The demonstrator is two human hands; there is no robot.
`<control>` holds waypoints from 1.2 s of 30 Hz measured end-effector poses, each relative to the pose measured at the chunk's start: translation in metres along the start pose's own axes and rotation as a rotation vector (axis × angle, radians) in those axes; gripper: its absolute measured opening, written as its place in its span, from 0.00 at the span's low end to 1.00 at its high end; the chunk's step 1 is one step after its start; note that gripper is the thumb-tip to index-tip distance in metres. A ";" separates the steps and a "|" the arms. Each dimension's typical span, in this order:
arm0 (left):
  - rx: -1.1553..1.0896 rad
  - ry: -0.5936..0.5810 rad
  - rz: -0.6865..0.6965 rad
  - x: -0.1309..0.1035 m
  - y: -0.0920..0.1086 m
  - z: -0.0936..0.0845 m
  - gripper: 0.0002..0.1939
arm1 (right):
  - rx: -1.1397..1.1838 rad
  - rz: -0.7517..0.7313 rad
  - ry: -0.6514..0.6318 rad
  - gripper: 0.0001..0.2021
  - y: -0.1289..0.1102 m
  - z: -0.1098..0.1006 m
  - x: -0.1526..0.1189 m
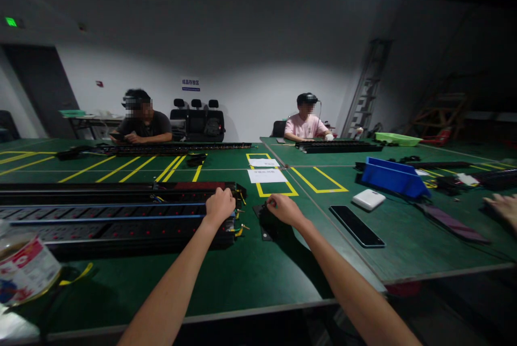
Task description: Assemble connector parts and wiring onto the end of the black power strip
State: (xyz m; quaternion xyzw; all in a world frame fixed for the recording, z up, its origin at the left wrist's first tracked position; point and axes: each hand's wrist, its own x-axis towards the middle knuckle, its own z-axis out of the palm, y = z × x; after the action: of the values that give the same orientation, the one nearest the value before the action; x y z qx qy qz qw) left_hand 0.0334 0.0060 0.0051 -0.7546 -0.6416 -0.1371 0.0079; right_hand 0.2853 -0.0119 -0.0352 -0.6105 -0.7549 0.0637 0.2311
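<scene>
Two long black strips with red-dotted rows lie side by side on the green table at left; the nearer strip (113,227) has blue edge lines. My left hand (220,207) is closed at the right end of this nearer strip, its fingertips hidden from view. Yellow-green wires with metal lugs (241,230) stick out of that end, just below the hand. My right hand (284,209) is pinched shut above a small black plate (266,234) on the table; whatever is between its fingers is too dark to make out.
To the right lie a black phone (357,226), a white box (368,199) and a blue bin (393,178). Paper sheets (266,175) lie ahead. A printed tub (26,270) stands at near left. Two people sit across the table; another person's hand (503,208) shows at the right edge.
</scene>
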 end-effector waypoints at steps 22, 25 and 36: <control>-0.016 0.006 0.014 0.001 -0.002 0.001 0.16 | 0.164 -0.072 -0.015 0.19 0.007 -0.010 0.002; -0.015 0.007 0.016 0.000 -0.001 0.000 0.16 | 0.324 -0.123 -0.239 0.26 0.011 -0.023 -0.003; -0.014 -0.019 0.003 0.000 -0.001 -0.003 0.16 | 0.389 -0.188 -0.649 0.23 0.019 -0.035 -0.005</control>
State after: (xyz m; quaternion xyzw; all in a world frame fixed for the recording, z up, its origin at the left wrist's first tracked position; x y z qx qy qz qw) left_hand 0.0321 0.0053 0.0079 -0.7568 -0.6398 -0.1341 -0.0032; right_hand 0.3181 -0.0184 -0.0124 -0.4315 -0.8153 0.3739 0.0966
